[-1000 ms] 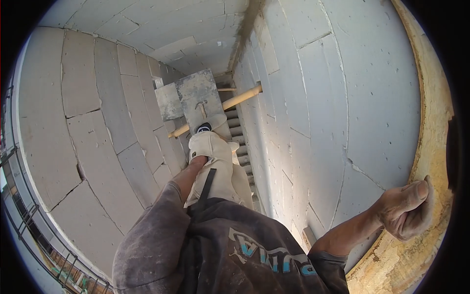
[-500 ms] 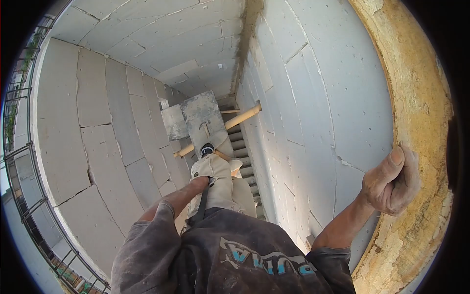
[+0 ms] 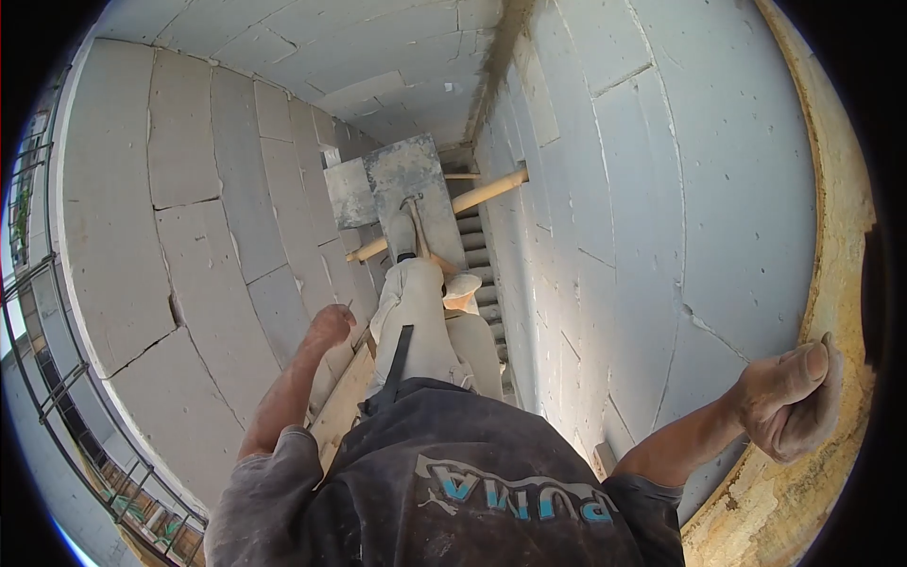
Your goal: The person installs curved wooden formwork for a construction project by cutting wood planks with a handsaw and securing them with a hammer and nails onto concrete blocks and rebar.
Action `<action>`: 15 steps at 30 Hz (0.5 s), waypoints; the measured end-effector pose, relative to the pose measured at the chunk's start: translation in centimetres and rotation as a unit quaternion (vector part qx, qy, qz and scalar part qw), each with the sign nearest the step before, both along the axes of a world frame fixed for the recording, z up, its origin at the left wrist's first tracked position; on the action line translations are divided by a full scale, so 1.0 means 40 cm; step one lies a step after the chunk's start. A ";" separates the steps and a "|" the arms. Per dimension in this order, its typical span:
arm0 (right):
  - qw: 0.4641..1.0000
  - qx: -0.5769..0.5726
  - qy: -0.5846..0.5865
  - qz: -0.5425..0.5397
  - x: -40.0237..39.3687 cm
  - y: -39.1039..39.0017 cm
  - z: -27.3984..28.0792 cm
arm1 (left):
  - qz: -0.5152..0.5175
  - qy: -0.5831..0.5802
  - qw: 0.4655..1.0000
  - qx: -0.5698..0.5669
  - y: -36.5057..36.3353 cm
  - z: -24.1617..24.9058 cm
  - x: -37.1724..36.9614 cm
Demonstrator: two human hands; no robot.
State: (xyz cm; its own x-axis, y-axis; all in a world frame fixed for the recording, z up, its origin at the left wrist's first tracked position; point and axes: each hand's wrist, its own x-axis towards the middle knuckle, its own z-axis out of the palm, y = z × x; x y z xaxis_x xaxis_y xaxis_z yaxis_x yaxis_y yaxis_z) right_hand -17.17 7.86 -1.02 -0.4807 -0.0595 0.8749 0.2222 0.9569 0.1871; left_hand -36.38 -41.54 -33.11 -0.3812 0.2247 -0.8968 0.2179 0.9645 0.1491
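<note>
Right-hand wall: pale blue-grey blocks with rough joints (image 3: 652, 236), rising beside the person.
Left-hand wall: beige-grey blocks (image 3: 189, 265), facing it across the narrow space.
Timber-like border: a broad, ochre-yellow, stained surface (image 3: 756, 515) curving down the far right, beside the right hand.
Standing surface: a mottled grey, flat rectangular sheet (image 3: 402, 163), crossing over the pole; weight seems best centred above that support, away from the edges.
Pole: a round, yellowish wooden length (image 3: 491, 189), its right end meeting the wall at a dark notch.
Right hand: raised at the border (image 3: 789, 397), fingers curled with the thumb along them; I cannot tell whether it is clamped on the edge. If it serves as a brace, a full grip on something fixed would steady the body better than fingertips.
Left hand: apart from the right, out beside the thigh (image 3: 331, 324), fingers closed on a thin item.
Footwear: a dusty grey shoe (image 3: 402, 231), just beside the hammer; setting the sole down clear of its handle would be safer.
Hammer: a claw-headed tool with a slim, light-brown handle (image 3: 418, 224), lying on the sheet.
Thin item: a tiny, pale, stick-like piece (image 3: 350, 304), jutting from the left fingers; too small to identify.
</note>
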 end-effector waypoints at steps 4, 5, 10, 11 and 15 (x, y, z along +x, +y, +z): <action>0.999 0.018 0.011 -0.026 0.022 0.016 0.013 | 0.255 0.007 0.958 0.134 0.113 -0.092 -0.067; 1.000 0.003 0.021 -0.017 0.016 0.016 0.014 | 0.321 -0.006 0.933 0.164 0.172 -0.119 -0.070; 0.965 0.112 0.004 -0.239 0.047 0.019 0.051 | 0.265 0.050 0.939 0.212 0.280 -0.523 -0.034; 0.919 0.177 -0.012 -0.353 0.062 0.018 0.062 | 0.236 0.073 0.949 0.195 0.297 -0.585 -0.033; 0.975 0.011 0.011 -0.222 0.014 0.020 0.045 | 0.197 0.070 0.976 0.064 0.278 -0.912 -0.049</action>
State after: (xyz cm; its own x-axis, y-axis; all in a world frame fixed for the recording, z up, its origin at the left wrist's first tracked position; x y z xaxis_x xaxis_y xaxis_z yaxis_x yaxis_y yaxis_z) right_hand -16.60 8.66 0.79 -0.4454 0.1312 0.8857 0.6173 0.7615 0.1976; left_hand -38.33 -30.41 -69.59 -0.5773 0.1431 -0.8039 -0.1387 0.9530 0.2693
